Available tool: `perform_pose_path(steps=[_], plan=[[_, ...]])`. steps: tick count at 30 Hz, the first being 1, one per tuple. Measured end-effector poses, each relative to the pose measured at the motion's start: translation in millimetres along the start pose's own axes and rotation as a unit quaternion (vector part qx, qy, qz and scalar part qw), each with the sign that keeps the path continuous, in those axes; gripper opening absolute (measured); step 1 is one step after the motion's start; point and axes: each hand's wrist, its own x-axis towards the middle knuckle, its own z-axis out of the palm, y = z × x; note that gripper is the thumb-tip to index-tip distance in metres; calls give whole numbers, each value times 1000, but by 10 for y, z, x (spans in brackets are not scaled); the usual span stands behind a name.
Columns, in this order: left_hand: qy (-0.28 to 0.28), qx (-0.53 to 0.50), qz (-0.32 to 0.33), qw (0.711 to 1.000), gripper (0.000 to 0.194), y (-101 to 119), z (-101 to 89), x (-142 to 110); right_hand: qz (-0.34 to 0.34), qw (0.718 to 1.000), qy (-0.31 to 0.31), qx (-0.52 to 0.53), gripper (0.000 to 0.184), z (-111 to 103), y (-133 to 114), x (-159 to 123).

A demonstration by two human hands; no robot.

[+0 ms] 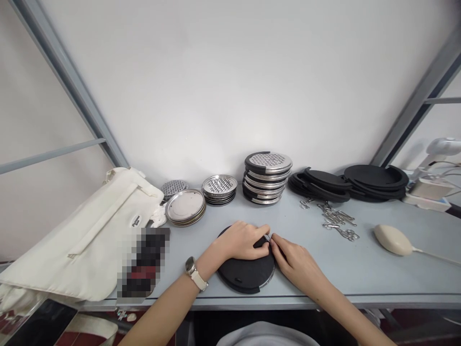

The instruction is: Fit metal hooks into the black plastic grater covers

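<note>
A black round base (245, 276) lies flat near the table's front edge, with a thin metallic rim showing at its lower right. My left hand (243, 240) rests on top of it, fingers bent and gripping its upper right part. At that same edge my right hand (295, 259) pinches a small metal piece (267, 237) between thumb and forefinger. Most of this piece is hidden by the fingers. To the right, several loose metal wire clips (338, 217) lie in a loose heap.
Behind stands a stack of black-rimmed grater discs (268, 178). Left of it are more grater plates (219, 187) and plain metal discs (185, 206). Black bases (376, 180) are piled right. A cream corded device (392, 239) and a white bag (97, 230) flank the work area.
</note>
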Motion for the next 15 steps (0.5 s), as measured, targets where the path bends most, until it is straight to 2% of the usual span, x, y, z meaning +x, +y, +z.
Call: perform_pose_path(steps=[15], plan=[[-16, 5, -7, 1000, 16, 10, -26, -8, -6, 1000, 11, 2, 26, 19, 20, 13]])
